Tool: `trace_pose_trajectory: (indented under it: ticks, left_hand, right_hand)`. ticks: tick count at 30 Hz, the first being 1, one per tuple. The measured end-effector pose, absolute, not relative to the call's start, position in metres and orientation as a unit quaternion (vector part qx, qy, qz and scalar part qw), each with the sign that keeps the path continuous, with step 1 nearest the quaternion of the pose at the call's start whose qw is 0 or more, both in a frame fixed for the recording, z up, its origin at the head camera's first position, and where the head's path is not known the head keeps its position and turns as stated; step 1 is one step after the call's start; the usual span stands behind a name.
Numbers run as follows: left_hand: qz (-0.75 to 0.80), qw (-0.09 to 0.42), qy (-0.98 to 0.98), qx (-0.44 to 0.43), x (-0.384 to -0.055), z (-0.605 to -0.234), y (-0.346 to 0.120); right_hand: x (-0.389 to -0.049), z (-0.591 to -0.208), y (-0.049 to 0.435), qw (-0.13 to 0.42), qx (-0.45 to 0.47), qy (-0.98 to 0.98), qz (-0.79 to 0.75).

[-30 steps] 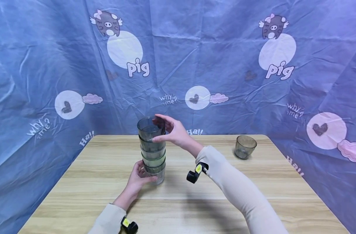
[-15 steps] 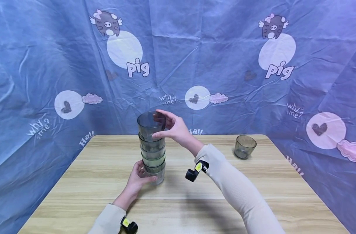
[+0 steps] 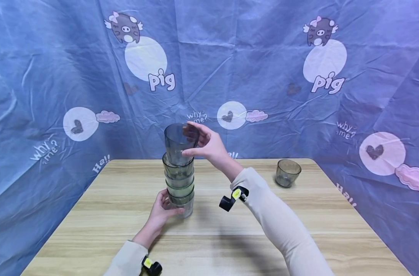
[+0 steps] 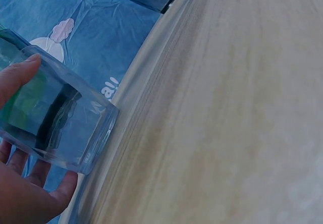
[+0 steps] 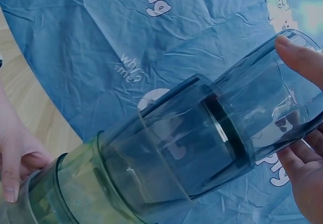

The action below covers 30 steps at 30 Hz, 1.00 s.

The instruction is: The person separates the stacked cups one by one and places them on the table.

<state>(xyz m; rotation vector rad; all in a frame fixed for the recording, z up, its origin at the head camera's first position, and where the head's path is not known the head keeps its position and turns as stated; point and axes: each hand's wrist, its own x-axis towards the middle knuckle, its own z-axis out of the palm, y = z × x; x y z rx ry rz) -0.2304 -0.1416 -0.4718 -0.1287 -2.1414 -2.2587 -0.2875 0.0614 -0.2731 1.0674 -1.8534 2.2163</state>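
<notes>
Near the middle of the table stands an upright stack of nested glass tumblers (image 3: pixel 179 182), smoky grey, clear and green. My left hand (image 3: pixel 160 211) grips the clear bottom tumbler (image 4: pixel 75 128), thumb on one side and fingers on the other. Up at the top, my right hand (image 3: pixel 212 148) holds a dark smoky tumbler (image 3: pixel 176 142) by its side near the rim. That tumbler is raised most of the way out of the stack. In the right wrist view, the lower part of the raised tumbler (image 5: pixel 262 100) is still inside the smoky one (image 5: pixel 186 143) below it.
A single amber-grey tumbler (image 3: pixel 288 173) stands upright at the back right of the wooden table (image 3: pixel 251 226). Behind the table's far edge hangs a blue printed cloth (image 3: pixel 264 73).
My right hand has moved up, drawing the top tumbler higher out of the stack. The left hand keeps its grip at the bottom, and the lone tumbler stays where it was.
</notes>
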Motion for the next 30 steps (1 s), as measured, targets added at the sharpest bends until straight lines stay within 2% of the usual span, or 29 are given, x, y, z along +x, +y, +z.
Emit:
trace_pose_trajectory:
  ticks: [17,30]
  left_hand:
    - [-0.719,0.014,-0.694,-0.035,-0.229,-0.472,-0.142]
    - [-0.724,0.011,-0.689,-0.032,-0.227,-0.47,-0.141]
  right_hand:
    - [-0.291,-0.256,0.094,0.067,0.314,-0.568,0.758]
    - [-0.303,-0.274,0.138,0.103,0.259,-0.572,0.771]
